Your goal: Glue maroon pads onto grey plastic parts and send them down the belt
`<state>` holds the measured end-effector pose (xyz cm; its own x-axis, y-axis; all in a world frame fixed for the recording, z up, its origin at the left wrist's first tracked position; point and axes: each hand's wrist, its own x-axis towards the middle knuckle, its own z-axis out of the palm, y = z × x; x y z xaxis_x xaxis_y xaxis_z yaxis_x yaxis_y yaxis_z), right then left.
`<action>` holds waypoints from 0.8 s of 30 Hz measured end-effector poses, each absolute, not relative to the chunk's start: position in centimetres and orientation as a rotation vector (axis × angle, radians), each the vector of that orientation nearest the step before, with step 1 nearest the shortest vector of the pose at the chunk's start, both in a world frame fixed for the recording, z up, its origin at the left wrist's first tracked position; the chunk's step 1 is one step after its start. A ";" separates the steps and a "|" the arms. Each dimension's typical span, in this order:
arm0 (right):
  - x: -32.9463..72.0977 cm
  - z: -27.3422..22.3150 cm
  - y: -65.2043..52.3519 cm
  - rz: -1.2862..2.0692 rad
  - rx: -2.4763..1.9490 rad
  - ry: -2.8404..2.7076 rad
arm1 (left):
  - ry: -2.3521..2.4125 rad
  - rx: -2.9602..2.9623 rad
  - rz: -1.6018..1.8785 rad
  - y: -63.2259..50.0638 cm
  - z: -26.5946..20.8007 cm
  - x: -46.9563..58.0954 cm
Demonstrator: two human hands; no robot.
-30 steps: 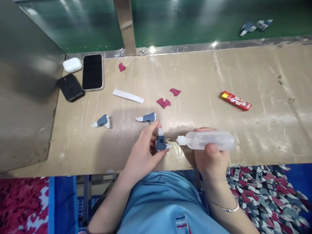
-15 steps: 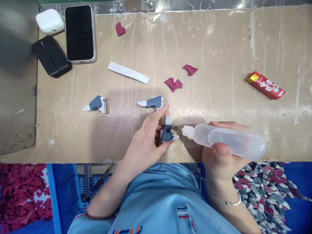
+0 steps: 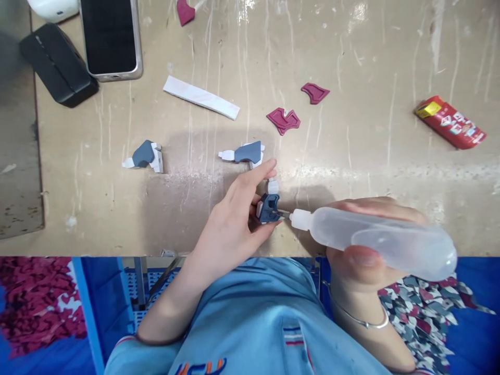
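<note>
My left hand (image 3: 238, 213) is closed around a small dark-blue and white plastic part (image 3: 269, 208), whose hollow side faces up. In my right hand (image 3: 375, 250) lies a translucent squeeze bottle (image 3: 339, 226), tilted nearly flat, its white cap and thin metal needle tip pointing left. The needle reaches the hollow of the part; whether liquid comes out cannot be made out. Just above my left hand lies a grey-blue and white part (image 3: 248, 152), and a similar part (image 3: 144, 155) is further left. Two overlapping maroon pieces (image 3: 283, 121) and a single maroon piece (image 3: 314, 93) lie beyond.
A white strip (image 3: 201, 98), a phone (image 3: 111, 39), a black case (image 3: 58, 65) and a white case (image 3: 54, 8) are on the table's left. At right lies a red packet (image 3: 450, 122). Below the edge are heaps of maroon pieces (image 3: 39, 307) and mixed pieces (image 3: 424, 312).
The needle has moved from beside the part's upper edge down into its hollow, and the bottle's rear end has dropped. The view has shifted closer to the table.
</note>
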<state>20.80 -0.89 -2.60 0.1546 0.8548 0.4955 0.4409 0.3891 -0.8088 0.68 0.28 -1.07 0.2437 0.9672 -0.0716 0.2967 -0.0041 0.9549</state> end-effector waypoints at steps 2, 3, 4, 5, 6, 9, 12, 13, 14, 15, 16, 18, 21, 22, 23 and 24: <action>20.7 -2.5 -0.8 0.466 -1.234 -1.467 | 1.243 1.511 0.830 0.3 -1.0 0.7; 20.6 -2.4 -0.8 0.482 -1.239 -1.464 | 1.242 1.515 0.831 0.2 -1.0 0.8; 20.5 -2.4 -0.8 0.495 -1.236 -1.465 | 1.240 1.520 0.835 0.2 -1.1 0.8; 20.5 -2.3 -0.8 0.503 -1.230 -1.463 | 1.237 1.525 0.840 0.2 -1.1 0.8; 20.5 -2.3 -0.8 0.505 -1.218 -1.460 | 1.235 1.529 0.844 0.2 -1.2 0.8; 20.7 -2.3 -0.7 0.504 -1.186 -1.421 | 1.236 1.547 0.863 0.1 -1.3 0.8; 20.7 -2.3 -0.7 0.495 -1.199 -1.371 | 1.240 1.572 0.881 0.1 -1.4 0.8; 20.7 -2.3 -0.7 0.473 -1.198 -1.368 | 1.244 1.580 0.883 0.1 -1.5 0.8; 20.7 -2.4 -0.7 0.448 -1.191 -1.373 | 1.249 1.585 0.884 0.1 -1.5 0.8; 20.7 -2.4 -0.8 0.422 -1.187 -1.383 | 1.255 1.587 0.885 0.1 -1.5 0.8; 20.7 -2.5 -0.8 0.398 -1.191 -1.396 | 1.260 1.587 0.884 0.1 -1.5 0.8; 20.6 -2.5 -0.9 0.354 -1.216 -1.415 | 1.267 1.585 0.881 0.1 -1.5 0.8; 20.6 -2.6 -1.1 0.323 -1.252 -1.444 | 1.262 1.590 0.880 0.2 -1.6 0.8; 20.6 -2.6 -1.0 0.323 -1.246 -1.450 | 1.259 1.592 0.881 0.2 -1.6 0.9; 20.6 -2.6 -1.0 0.324 -1.236 -1.457 | 1.258 1.592 0.882 0.2 -1.6 0.9; 20.6 -2.6 -1.0 0.318 -1.225 -1.463 | 1.257 1.591 0.881 0.2 -1.6 0.9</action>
<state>20.61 -0.98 -2.62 0.1878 0.8029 0.5658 0.4953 0.4200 -0.7604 0.85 0.15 -1.63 0.2299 0.9732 0.0020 0.3335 -0.0807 0.9393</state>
